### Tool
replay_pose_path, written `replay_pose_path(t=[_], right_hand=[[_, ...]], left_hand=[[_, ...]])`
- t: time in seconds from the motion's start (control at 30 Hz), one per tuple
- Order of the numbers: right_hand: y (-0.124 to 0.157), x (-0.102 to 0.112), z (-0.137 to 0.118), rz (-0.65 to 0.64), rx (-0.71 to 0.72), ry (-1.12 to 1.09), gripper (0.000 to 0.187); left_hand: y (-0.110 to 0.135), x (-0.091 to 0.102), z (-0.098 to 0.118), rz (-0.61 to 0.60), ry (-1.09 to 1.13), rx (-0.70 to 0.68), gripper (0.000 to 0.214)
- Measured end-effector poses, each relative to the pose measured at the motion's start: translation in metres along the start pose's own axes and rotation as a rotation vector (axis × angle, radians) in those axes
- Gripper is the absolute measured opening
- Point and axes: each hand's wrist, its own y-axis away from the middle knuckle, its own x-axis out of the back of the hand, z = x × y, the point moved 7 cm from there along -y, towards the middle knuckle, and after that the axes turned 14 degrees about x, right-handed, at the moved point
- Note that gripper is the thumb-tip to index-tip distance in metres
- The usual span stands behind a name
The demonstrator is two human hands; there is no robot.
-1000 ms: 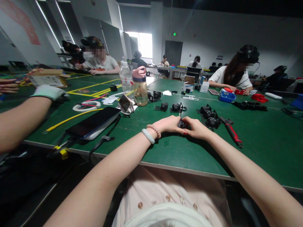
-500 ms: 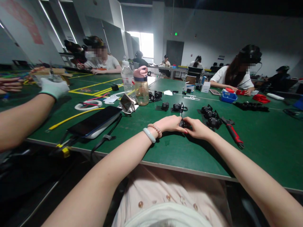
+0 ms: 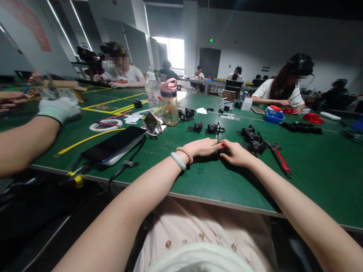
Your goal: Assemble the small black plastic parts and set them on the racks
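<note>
So we're sitting at the near edge of a big green worktop (image 3: pixel 312 185), and there's quite a bit of stuff on it. The flask (image 3: pixel 169 109) is upright, well back from that edge and off to our left. Our phone (image 3: pixel 113 145) lies closer in, out toward the left part of the near edge. Over on the right there's a wrench (image 3: pixel 279 158), lying flat with its red handle angled back toward us.

Then our hands, almost touching each other a bit in from the near edge. The right hand (image 3: pixel 236 153) has thumb and fingers curled in, clamped on the part as far as we can see. The left hand (image 3: pixel 204 147) reaches across it, red nail right by the right fingers, but we honestly can't tell if it's gripping or just resting there.

Smaller again: three black units (image 3: pixel 251 140) bunched between right hand and wrench, plus two more black ones (image 3: pixel 205 128) just beyond our hands, toward the far edge.

Smallest is the part (image 3: pixel 219 151) itself, dark and mostly hidden between our fingers. We'd call this step close two-handed fiddling with that one piece. Whatever the next move is, we reckon it calls for a steady right hand and light left fingertips, since there's hardly any room in there.
</note>
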Motion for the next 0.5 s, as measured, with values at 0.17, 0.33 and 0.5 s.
replay_pose_path(t=[0.17, 0.33, 0.5], right_hand=[[-0.0009, -0.0003, -0.0011, 0.001, 0.018, -0.009, 0.033], [-0.0013, 0.0005, -0.0032, -0.026, 0.027, -0.010, 0.026], [-0.0018, 0.0015, -0.0019, -0.008, 0.008, -0.020, 0.021]], left_hand=[[-0.0077, -0.0016, -0.0053, 0.087, 0.059, 0.000, 0.060], [-0.0110, -0.0042, -0.0067, 0.141, -0.068, 0.009, 0.047], [-0.0097, -0.0032, -0.0053, 0.157, -0.131, 0.070, 0.041]])
